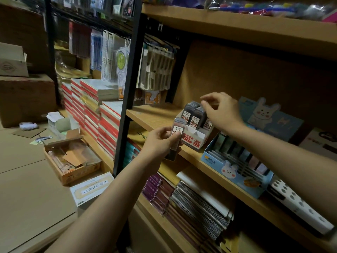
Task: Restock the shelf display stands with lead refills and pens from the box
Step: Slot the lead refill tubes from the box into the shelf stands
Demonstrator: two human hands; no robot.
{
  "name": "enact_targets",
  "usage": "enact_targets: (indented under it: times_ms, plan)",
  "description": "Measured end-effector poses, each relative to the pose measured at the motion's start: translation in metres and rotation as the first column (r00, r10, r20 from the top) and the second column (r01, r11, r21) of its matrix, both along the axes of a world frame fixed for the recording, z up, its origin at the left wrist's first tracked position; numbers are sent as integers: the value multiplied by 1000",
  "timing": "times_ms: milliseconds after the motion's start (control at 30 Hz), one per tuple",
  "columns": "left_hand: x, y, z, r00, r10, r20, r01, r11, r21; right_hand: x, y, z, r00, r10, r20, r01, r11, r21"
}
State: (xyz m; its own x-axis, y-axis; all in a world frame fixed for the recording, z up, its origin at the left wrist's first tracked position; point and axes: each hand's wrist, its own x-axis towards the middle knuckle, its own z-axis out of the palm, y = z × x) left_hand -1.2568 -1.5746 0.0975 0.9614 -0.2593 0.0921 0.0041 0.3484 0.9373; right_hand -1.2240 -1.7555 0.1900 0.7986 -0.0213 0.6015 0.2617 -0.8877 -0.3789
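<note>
A white and red lead refill display stand (196, 138) marked HB 0.7 sits on the wooden shelf (155, 115). Several dark lead refill cases (194, 114) stand upright in it. My right hand (220, 110) hovers over the top of the cases at the stand's right side, fingers curled and touching one case. My left hand (160, 141) is just in front of the stand's left corner, shut on a stack of lead refill cases (177, 132) with a white 0.7 label facing me.
A blue bunny display stand (235, 172) with pens sits right of the refill stand. An open cardboard box (71, 157) lies on the floor at left. Stacked notebooks (91, 114) fill the left rack. Spiral notebooks (198, 207) lie on the shelf below.
</note>
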Motion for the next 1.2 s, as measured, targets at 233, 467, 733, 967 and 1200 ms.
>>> enact_targets:
  times_ms: [233, 467, 733, 967, 1200]
  plan:
    - [0, -22, 1, 979, -13, 204, -19, 988, 151, -46, 6, 2, 892, 286, -349, -229, 954, 196]
    - [13, -35, -14, 728, -105, 677, -480, 628, 613, -27, -41, 53, 990, -70, -126, 90, 983, 162]
    - [32, -50, -23, 709, -252, 659, -542, 404, 737, 4, -35, 29, 974, -211, -85, 202, 974, -98]
    - [38, -51, -32, 708, -253, 659, -535, 417, 735, 21, -29, 21, 934, -254, -250, 184, 945, -270]
    - [40, -49, -38, 692, -283, 664, -536, 414, 736, 29, -33, 12, 926, -303, -227, 228, 925, -305]
